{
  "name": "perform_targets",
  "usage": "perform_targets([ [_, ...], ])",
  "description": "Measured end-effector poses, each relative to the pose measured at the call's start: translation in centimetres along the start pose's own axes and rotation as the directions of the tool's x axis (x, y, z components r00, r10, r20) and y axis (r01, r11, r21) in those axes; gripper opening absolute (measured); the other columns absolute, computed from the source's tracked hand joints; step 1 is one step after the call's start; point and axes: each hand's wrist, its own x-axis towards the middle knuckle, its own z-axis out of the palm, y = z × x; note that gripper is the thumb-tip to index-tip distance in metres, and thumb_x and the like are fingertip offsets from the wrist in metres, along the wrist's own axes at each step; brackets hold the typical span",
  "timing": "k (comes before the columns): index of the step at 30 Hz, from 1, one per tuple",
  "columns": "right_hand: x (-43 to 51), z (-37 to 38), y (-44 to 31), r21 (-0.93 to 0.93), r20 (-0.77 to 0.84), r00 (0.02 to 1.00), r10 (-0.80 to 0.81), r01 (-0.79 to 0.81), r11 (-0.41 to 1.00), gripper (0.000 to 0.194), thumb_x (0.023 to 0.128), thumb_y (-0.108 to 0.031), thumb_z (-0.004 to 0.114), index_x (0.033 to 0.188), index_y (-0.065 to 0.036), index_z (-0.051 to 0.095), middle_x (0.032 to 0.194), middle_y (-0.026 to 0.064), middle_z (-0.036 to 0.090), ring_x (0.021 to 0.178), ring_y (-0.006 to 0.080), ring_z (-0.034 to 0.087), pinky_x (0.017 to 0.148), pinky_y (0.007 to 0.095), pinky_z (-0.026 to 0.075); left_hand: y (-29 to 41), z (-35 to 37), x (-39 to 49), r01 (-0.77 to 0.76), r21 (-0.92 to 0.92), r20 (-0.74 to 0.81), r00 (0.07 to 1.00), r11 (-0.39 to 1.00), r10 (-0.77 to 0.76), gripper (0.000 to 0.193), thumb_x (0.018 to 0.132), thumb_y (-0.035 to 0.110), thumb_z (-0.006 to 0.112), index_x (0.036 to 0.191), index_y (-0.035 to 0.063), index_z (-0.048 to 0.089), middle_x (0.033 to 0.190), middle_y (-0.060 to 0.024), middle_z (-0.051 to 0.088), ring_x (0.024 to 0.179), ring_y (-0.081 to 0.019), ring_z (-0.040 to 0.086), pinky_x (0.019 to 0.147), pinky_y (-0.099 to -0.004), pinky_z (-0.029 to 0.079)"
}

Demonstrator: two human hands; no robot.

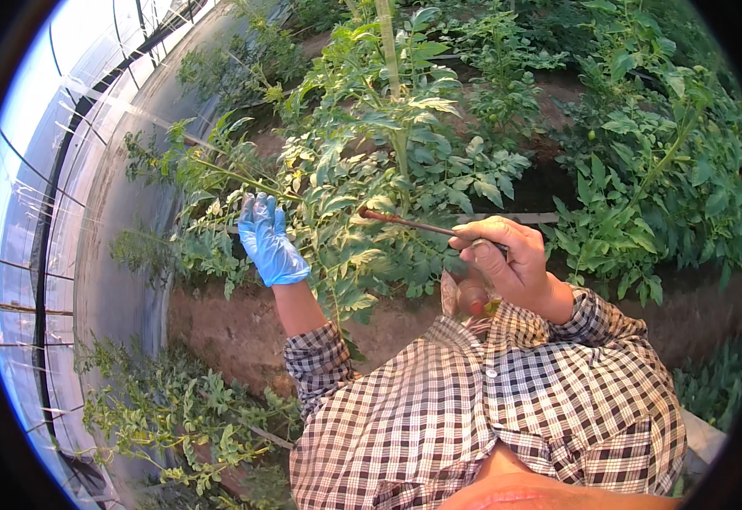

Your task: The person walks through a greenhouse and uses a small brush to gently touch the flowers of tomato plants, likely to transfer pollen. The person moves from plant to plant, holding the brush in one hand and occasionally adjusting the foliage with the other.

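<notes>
My left hand (270, 242) wears a thin blue glove and is raised among the leaves of a tomato plant (339, 172). A green stem (243, 177) slants past its fingertips; whether they pinch anything cannot be made out. Bare, my right hand (514, 258) holds a thin dark stick-like brush (419, 224) between thumb and fingers. The brush's reddish-brown tip points left, in front of the foliage. Below the right hand is a clear plastic container (472, 294) with something red at its lower end, partly hidden by the hand and sleeve.
A pale vertical support string (389, 51) runs up through the plant. More tomato plants (645, 172) grow at right and behind. Leafy vines (199, 421) stand at lower left by the soil ridge (231, 331). The greenhouse's plastic film wall (116, 223) curves along the left.
</notes>
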Motion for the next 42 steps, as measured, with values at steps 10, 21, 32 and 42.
perform_targets([
  [10, -3.4, -5.3, 1.3, 0.033, -0.256, 0.948, 0.191, -0.189, 0.982, 0.020, 0.100, -0.010, 0.056, 0.114, 0.002, 0.064, 0.095, 0.0118, 0.071, 0.075, 0.0109, 0.066, 0.068, 0.0237, 0.053, 6.6, 16.9, -5.8, -0.963, 0.246, 0.914, 0.268, 0.109, 0.305, 0.054, 0.090, 0.026, 0.069, 0.140, 0.0132, 0.052, 0.133, -0.0128, 0.059, 0.119, -0.0321, 0.058, 0.102, -0.0427, 0.047],
  [21, -2.5, -10.8, 8.8, 0.287, -0.466, 0.826, 0.316, -0.197, 0.937, 0.028, 0.103, -0.020, 0.052, 0.120, 0.000, 0.062, 0.100, 0.0091, 0.072, 0.074, 0.0046, 0.061, 0.059, 0.0180, 0.048, -2.4, 10.5, -8.7, -0.876, 0.423, 0.887, 0.453, -0.233, -0.092, 0.047, 0.080, 0.022, 0.073, 0.125, 0.0165, 0.062, 0.122, -0.0094, 0.062, 0.118, -0.0324, 0.054, 0.101, -0.0471, 0.040],
  [32, 3.5, -4.0, 12.5, 0.293, -0.334, 0.888, 0.316, -0.220, 0.930, 0.030, 0.103, -0.020, 0.051, 0.126, -0.003, 0.061, 0.105, 0.0062, 0.071, 0.079, 0.0054, 0.062, 0.060, 0.0183, 0.049, -2.9, 8.8, -10.1, -0.849, 0.497, 0.859, 0.510, -0.179, -0.033, 0.056, 0.083, 0.016, 0.072, 0.136, 0.0229, 0.058, 0.126, -0.0095, 0.061, 0.125, -0.0355, 0.051, 0.108, -0.0499, 0.035],
  [42, 3.3, -3.8, 12.8, 0.300, -0.397, 0.869, 0.294, -0.180, 0.937, 0.029, 0.104, -0.020, 0.051, 0.124, -0.002, 0.062, 0.105, 0.0086, 0.072, 0.079, 0.0055, 0.063, 0.060, 0.0186, 0.050, -2.9, 8.1, -10.0, -0.840, 0.520, 0.847, 0.531, -0.155, -0.032, 0.055, 0.084, 0.019, 0.072, 0.137, 0.0225, 0.058, 0.128, -0.0095, 0.061, 0.127, -0.0348, 0.050, 0.111, -0.0512, 0.032],
])
